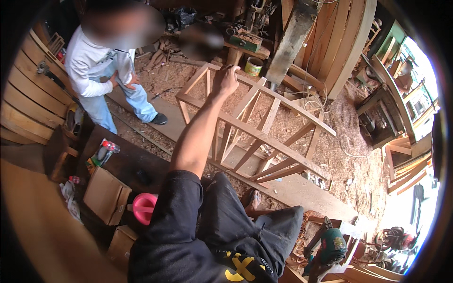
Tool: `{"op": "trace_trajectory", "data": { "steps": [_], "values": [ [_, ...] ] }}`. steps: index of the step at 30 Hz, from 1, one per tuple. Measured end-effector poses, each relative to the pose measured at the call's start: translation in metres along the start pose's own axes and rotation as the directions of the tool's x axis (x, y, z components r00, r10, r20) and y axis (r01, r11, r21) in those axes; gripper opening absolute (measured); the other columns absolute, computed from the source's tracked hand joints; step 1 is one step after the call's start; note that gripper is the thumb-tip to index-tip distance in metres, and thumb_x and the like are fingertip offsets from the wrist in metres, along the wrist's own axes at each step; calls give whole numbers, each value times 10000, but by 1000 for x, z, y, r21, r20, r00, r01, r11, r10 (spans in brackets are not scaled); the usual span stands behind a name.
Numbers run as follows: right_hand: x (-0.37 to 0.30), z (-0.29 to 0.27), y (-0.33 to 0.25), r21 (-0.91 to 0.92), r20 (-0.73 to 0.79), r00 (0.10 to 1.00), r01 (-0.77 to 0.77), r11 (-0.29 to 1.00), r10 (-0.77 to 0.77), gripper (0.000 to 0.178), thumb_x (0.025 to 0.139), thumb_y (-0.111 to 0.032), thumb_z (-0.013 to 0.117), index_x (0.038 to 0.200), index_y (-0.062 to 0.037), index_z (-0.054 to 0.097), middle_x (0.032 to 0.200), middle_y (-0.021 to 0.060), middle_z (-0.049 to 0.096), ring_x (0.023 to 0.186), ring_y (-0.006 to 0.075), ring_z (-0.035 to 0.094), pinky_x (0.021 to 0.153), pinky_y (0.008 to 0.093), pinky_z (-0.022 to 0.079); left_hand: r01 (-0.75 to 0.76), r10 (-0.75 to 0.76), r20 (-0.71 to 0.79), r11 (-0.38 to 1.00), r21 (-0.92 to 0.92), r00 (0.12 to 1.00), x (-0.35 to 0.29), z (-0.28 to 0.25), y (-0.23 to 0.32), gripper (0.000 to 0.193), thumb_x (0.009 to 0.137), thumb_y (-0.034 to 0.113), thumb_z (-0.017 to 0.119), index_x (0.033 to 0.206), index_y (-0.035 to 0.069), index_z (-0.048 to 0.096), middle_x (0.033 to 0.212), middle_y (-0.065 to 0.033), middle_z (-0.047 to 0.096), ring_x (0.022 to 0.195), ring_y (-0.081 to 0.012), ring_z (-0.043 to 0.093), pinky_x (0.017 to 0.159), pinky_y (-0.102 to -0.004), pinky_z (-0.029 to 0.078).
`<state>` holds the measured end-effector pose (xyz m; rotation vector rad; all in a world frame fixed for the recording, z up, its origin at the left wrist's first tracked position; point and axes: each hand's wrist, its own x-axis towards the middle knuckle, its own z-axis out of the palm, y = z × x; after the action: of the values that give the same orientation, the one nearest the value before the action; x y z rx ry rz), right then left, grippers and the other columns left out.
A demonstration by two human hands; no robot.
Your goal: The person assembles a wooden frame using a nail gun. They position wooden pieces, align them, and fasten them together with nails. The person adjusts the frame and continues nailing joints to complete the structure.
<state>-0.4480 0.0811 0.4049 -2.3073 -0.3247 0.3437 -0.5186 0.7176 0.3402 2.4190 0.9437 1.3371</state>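
My left arm, in a short black sleeve, stretches forward over a wooden frame of pale rails and slanted slats. Its far rail passes beneath my left hand, whose fingers are curled closed on it near the far left corner. The palm side is hidden, so anything small inside the fist cannot be seen. Partly resting on a long board, the frame stands in front of my legs. My right hand does not show.
Another person stands at the far left, hands near the knees. A green power tool lies at the lower right. Left of me are a pink container and a cardboard box. A tin can stands beyond the frame; shavings cover the floor.
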Motion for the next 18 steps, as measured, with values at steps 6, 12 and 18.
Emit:
{"op": "trace_trajectory", "data": {
  "steps": [6,12,18],
  "values": [
    [33,-12,-86,-186,120,993,27,982,-5,293,861,-193,721,1068,-37,585,632,10,551,451,97,514,402,250,418,-10,5,223,1000,24,975,9,32,-37,231,885,205,676,1086,96,711,1208,-93,680,1209,-290,584,1065,-430,409],
    [99,2,-222,-334,312,949,147,931,-38,298,862,-203,717,1074,-39,586,622,9,547,434,97,510,389,250,416,-26,22,127,999,30,992,-11,46,-54,268,886,83,622,1134,142,706,1278,-17,659,1300,-236,524,1141,-439,320],
    [167,53,-347,-339,536,837,330,881,-107,305,863,-212,714,1079,-41,586,612,8,542,418,97,506,375,249,413,47,-46,182,999,-3,982,-10,52,-54,379,861,-36,551,1151,157,698,1337,-33,625,1345,-224,483,1189,-432,277]
  ]
}}
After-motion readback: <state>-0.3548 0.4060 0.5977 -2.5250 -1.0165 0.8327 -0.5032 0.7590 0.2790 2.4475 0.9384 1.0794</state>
